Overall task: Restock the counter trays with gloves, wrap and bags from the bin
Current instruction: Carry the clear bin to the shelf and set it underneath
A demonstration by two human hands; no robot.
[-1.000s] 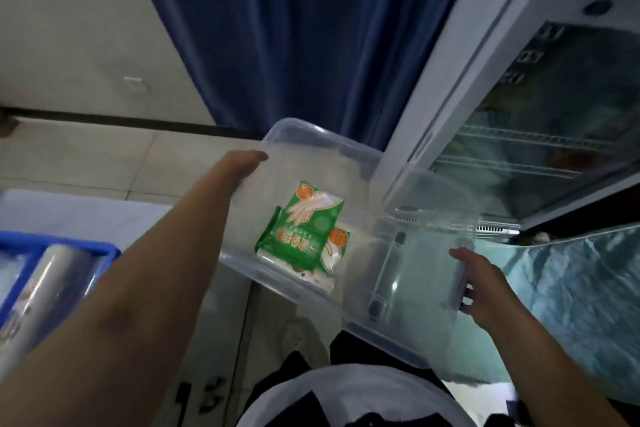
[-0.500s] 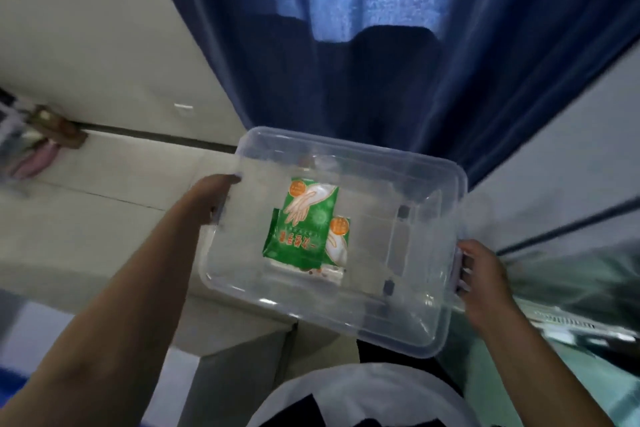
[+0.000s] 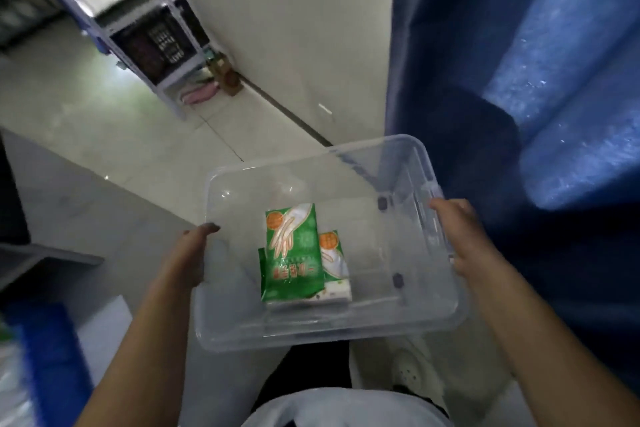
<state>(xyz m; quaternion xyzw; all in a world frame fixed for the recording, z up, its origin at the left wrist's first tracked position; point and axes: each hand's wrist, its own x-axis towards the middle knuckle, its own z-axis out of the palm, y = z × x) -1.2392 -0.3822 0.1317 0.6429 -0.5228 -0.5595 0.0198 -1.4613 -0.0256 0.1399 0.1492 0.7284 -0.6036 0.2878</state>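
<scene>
Both hands, the left hand point(image 3: 188, 253) and right hand point(image 3: 457, 236), grip opposite ends of the clear plastic bin point(image 3: 346, 329), carried in the air with only green glove packets point(image 3: 294, 253) inside, so restocking looks nearly finished, those gloves remaining.

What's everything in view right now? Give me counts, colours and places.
clear plastic bin: 1, transparent, held at centre
glove packets: at least 2, green and white, overlapping on the bin floor
curtain: 1, blue, right
metal shelf rack: 1, grey, far left against the wall
blue tray: 1, lower left edge, blurred
shoe: 1, white, on the floor below the bin
left hand: grips the bin's left rim
right hand: grips the bin's right handle
</scene>
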